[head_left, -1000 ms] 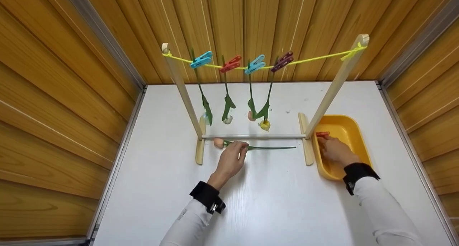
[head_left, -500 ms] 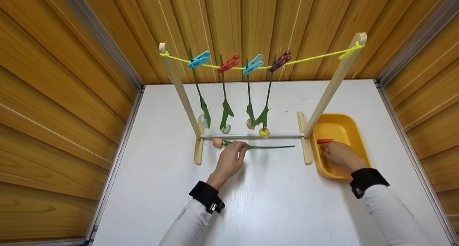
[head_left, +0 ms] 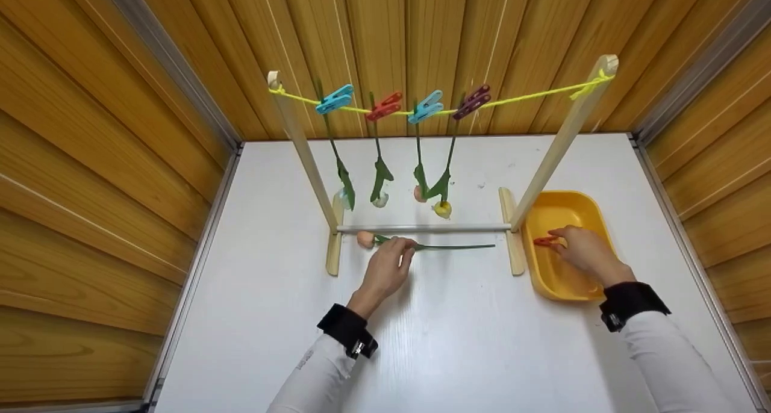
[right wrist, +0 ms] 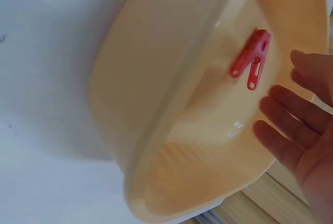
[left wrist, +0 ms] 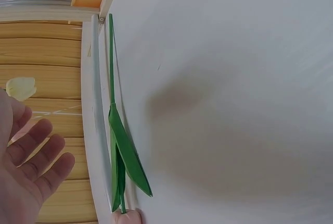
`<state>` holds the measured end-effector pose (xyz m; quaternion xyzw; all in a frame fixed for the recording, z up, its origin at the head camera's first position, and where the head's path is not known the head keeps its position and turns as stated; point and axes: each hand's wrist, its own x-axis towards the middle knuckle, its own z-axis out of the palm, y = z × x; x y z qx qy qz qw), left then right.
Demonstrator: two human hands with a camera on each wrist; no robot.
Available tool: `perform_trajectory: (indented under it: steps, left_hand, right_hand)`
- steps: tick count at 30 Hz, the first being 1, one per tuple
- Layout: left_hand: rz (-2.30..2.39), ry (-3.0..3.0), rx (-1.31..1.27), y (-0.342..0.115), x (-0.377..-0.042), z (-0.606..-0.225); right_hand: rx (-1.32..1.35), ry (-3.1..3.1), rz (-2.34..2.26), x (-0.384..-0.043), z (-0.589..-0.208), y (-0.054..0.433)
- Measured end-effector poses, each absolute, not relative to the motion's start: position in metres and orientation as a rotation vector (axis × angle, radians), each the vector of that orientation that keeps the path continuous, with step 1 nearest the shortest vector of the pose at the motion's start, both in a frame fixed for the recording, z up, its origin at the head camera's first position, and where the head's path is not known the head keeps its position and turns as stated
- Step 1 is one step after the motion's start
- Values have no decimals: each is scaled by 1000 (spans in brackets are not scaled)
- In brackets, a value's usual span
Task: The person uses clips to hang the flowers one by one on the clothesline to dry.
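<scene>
My left hand (head_left: 388, 268) is over an artificial peach tulip (head_left: 365, 239) that lies along the front of the rack. In the left wrist view the fingers are relaxed and apart from the tulip's green leaves (left wrist: 127, 153), holding nothing. My right hand (head_left: 584, 253) reaches into a yellow basin (head_left: 566, 286), thumb and fingers spread around a red clothespin (head_left: 544, 241). The right wrist view shows a gap between the fingertips (right wrist: 268, 104) and the clothespin, which lies on the basin's floor, its handle ends toward the hand.
A wooden rack (head_left: 557, 142) carries a yellow cord (head_left: 530, 100). Several tulips hang from it head down, held by a blue clothespin (head_left: 335, 99), a red one, a light blue one and a dark purple one (head_left: 472, 102). A white rod (head_left: 458, 228) joins the rack's feet.
My right hand has drawn back to the right and opened around the red clothespin, which has shifted nearer and turned. The left hand has stayed in place. The hanging tulips sway slightly.
</scene>
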<state>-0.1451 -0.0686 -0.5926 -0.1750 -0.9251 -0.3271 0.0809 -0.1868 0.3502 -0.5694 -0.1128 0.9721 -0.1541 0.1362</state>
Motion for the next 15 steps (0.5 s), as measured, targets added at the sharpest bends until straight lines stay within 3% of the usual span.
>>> perform_trajectory:
  steps: [15]
  left_hand:
    - [-960, -2771, -559, -66, -147, -592]
  right_hand:
    - [-276, 2768, -424, -204, -599, 359]
